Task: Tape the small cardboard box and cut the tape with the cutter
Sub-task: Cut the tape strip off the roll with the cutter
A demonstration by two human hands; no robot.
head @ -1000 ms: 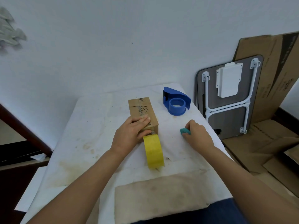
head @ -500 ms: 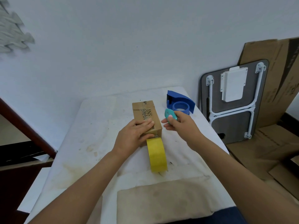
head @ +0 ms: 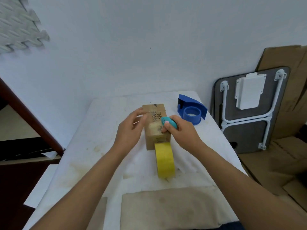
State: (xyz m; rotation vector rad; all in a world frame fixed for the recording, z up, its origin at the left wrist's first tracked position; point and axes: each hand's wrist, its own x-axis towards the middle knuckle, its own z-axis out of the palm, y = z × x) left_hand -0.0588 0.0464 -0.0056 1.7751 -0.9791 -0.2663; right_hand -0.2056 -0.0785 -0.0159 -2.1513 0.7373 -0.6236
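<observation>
A small cardboard box (head: 155,127) lies mid-table with clear tape along its top. A yellow tape roll (head: 164,161) stands on edge against the box's near end, its strip running up onto the box. My right hand (head: 180,132) grips a small teal cutter (head: 168,122) over the box's right top edge. My left hand (head: 132,129) hovers just above the box's left side, fingers spread, blurred by motion, holding nothing.
A blue tape dispenser (head: 191,111) sits at the back right of the white-covered table (head: 93,155). A beige cloth (head: 166,208) lies at the near edge. A folded table (head: 249,112) and flat cardboard (head: 289,83) lean against the wall on the right.
My right hand picked the teal cutter off the table at the right and carried it over the box. My left hand lifted off the box top and opened.
</observation>
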